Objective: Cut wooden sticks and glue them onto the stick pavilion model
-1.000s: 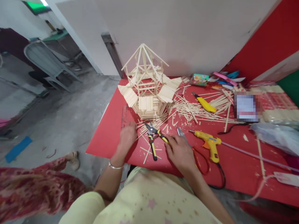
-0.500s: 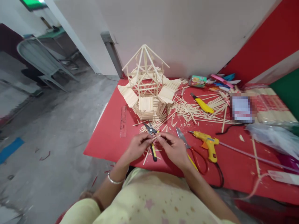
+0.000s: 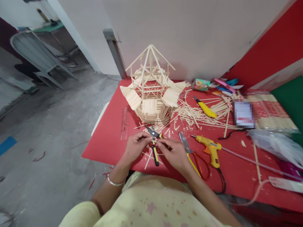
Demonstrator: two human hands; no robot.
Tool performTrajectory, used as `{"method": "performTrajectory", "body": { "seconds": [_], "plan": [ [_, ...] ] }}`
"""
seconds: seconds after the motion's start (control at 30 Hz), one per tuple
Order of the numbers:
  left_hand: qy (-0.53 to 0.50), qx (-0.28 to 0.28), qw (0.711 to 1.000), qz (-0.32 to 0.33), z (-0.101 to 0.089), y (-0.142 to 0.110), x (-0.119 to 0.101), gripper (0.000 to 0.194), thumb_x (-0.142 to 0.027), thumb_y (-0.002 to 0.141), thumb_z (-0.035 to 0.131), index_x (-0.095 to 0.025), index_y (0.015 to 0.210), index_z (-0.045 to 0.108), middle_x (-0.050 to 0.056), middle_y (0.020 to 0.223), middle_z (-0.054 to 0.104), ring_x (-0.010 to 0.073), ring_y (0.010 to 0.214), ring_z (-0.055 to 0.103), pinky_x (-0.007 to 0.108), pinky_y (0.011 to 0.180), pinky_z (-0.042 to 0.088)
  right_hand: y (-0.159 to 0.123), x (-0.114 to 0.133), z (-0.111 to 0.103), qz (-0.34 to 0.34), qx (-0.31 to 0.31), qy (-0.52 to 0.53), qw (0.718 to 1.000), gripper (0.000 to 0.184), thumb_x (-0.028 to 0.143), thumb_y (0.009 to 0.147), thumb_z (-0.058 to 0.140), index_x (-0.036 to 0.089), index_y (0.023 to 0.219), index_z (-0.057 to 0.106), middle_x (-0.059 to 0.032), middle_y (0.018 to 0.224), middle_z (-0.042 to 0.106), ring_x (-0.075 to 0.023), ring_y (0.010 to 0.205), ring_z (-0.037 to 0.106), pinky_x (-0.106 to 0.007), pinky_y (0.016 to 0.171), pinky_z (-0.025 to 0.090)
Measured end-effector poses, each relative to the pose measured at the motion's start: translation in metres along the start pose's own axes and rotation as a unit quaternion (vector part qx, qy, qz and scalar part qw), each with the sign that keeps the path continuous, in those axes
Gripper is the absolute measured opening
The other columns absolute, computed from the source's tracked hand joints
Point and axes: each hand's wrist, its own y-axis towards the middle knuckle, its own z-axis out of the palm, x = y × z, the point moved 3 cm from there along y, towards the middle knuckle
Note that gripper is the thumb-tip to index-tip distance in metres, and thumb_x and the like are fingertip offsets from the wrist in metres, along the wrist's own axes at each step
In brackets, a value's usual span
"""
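Left hand and right hand pinch a short stick between thumbs and fingertips above the cutters; the stick house stands farther off.

a craft workspace, shown by the glue gun, utility knife and loose wooden sticks on a red table.

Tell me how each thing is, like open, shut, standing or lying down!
Stick model: standing upright, top uncovered
Pruners: lying, blades open
Scissors: lying, blades look shut
Glue gun: lying, orange light showing
Yellow cutter: lying, blade unclear
Ruler: lying flat
Loose sticks: scattered
Plastic bag: crumpled
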Motion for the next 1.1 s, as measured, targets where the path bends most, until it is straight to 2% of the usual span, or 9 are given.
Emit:
{"method": "performTrajectory", "body": {
  "seconds": [0.1, 0.17, 0.23, 0.37, 0.47, 0.57, 0.73, 0.9, 1.1],
  "plan": [
    [-0.068, -0.023, 0.997, -0.012, -0.004, 0.005, 0.001, 0.023, -0.035, 0.074, 0.081, -0.015, 0.08, 0.072, 0.0, 0.057, 0.063, 0.0092, 0.047, 0.054, 0.019, 0.045, 0.043, 0.008, 0.005, 0.008, 0.018, 0.048, 0.036, 0.998, 0.025, 0.039, 0.095, 0.055, 0.026, 0.094, 0.077, -0.0014, 0.091, 0.077, -0.0177, 0.08, 0.069, -0.028, 0.073, 0.051],
    [-0.119, -0.044, 0.992, -0.019, -0.006, 0.01, -0.002, 0.025, -0.035, 0.071, 0.083, -0.015, 0.081, 0.073, -0.001, 0.056, 0.063, 0.008, 0.045, 0.053, 0.018, 0.043, 0.04, 0.017, 0.011, 0.015, 0.061, 0.082, 0.105, 0.989, 0.025, 0.042, 0.093, 0.057, 0.025, 0.092, 0.076, -0.0004, 0.084, 0.076, -0.0161, 0.074, 0.068, -0.027, 0.068, 0.051],
    [-0.161, -0.069, 0.984, -0.024, -0.008, 0.015, -0.009, 0.027, -0.034, 0.068, 0.086, -0.015, 0.082, 0.073, -0.001, 0.057, 0.063, 0.0068, 0.045, 0.052, 0.017, 0.042, 0.039, 0.028, 0.018, 0.022, 0.118, 0.098, 0.196, 0.968, 0.026, 0.046, 0.089, 0.062, 0.023, 0.089, 0.074, 0.0004, 0.077, 0.073, -0.0131, 0.063, 0.063, -0.024, 0.059, 0.049],
    [-0.191, -0.11, 0.975, -0.002, -0.015, 0.026, -0.022, 0.027, -0.035, 0.068, 0.086, -0.014, 0.079, 0.073, -0.001, 0.059, 0.064, 0.0051, 0.044, 0.049, 0.017, 0.042, 0.038, 0.054, 0.029, 0.036, 0.194, 0.063, 0.338, 0.919, 0.034, 0.054, 0.077, 0.073, 0.019, 0.078, 0.07, 0.001, 0.067, 0.068, -0.0064, 0.044, 0.046, -0.019, 0.04, 0.036],
    [-0.19, -0.136, 0.972, 0.018, -0.021, 0.037, -0.026, 0.027, -0.036, 0.069, 0.085, -0.014, 0.078, 0.073, -0.002, 0.057, 0.06, 0.0036, 0.042, 0.044, 0.016, 0.04, 0.032, 0.073, 0.033, 0.046, 0.212, 0.028, 0.404, 0.889, 0.036, 0.053, 0.07, 0.079, 0.018, 0.078, 0.07, 0.0027, 0.061, 0.063, -0.0048, 0.045, 0.044, -0.017, 0.038, 0.029],
    [-0.184, -0.148, 0.971, 0.033, -0.025, 0.048, -0.027, 0.027, -0.036, 0.07, 0.084, -0.013, 0.079, 0.072, -0.003, 0.057, 0.059, 0.0026, 0.042, 0.041, 0.016, 0.04, 0.028, 0.087, 0.034, 0.053, 0.221, 0.009, 0.435, 0.873, 0.038, 0.051, 0.067, 0.081, 0.017, 0.081, 0.071, 0.0041, 0.06, 0.06, -0.0037, 0.046, 0.043, -0.016, 0.038, 0.026],
    [-0.186, -0.141, 0.972, 0.037, -0.023, 0.06, -0.034, 0.027, -0.036, 0.073, 0.082, -0.013, 0.073, 0.067, -0.002, 0.056, 0.058, 0.0033, 0.043, 0.044, 0.016, 0.04, 0.03, 0.099, 0.035, 0.06, 0.218, 0.0, 0.457, 0.862, 0.036, 0.047, 0.062, 0.084, 0.019, 0.076, 0.068, 0.0039, 0.063, 0.062, -0.0051, 0.051, 0.046, -0.016, 0.04, 0.03],
    [-0.223, -0.133, 0.966, 0.023, -0.019, 0.065, -0.037, 0.03, -0.034, 0.07, 0.084, -0.014, 0.07, 0.063, -0.004, 0.051, 0.055, 0.005, 0.041, 0.046, 0.018, 0.04, 0.038, 0.101, 0.032, 0.062, 0.211, 0.013, 0.45, 0.867, 0.033, 0.045, 0.064, 0.084, 0.019, 0.078, 0.07, 0.0025, 0.066, 0.064, -0.0054, 0.052, 0.047, -0.016, 0.04, 0.031],
    [-0.233, -0.099, 0.967, -0.002, -0.013, 0.064, -0.041, 0.031, -0.035, 0.069, 0.084, -0.014, 0.068, 0.062, -0.006, 0.045, 0.05, 0.0057, 0.034, 0.041, 0.02, 0.034, 0.041, 0.098, 0.025, 0.064, 0.211, 0.03, 0.44, 0.872, 0.033, 0.047, 0.066, 0.084, 0.018, 0.072, 0.069, 0.0011, 0.066, 0.067, -0.0054, 0.051, 0.047, -0.016, 0.04, 0.03]
  ]
}}
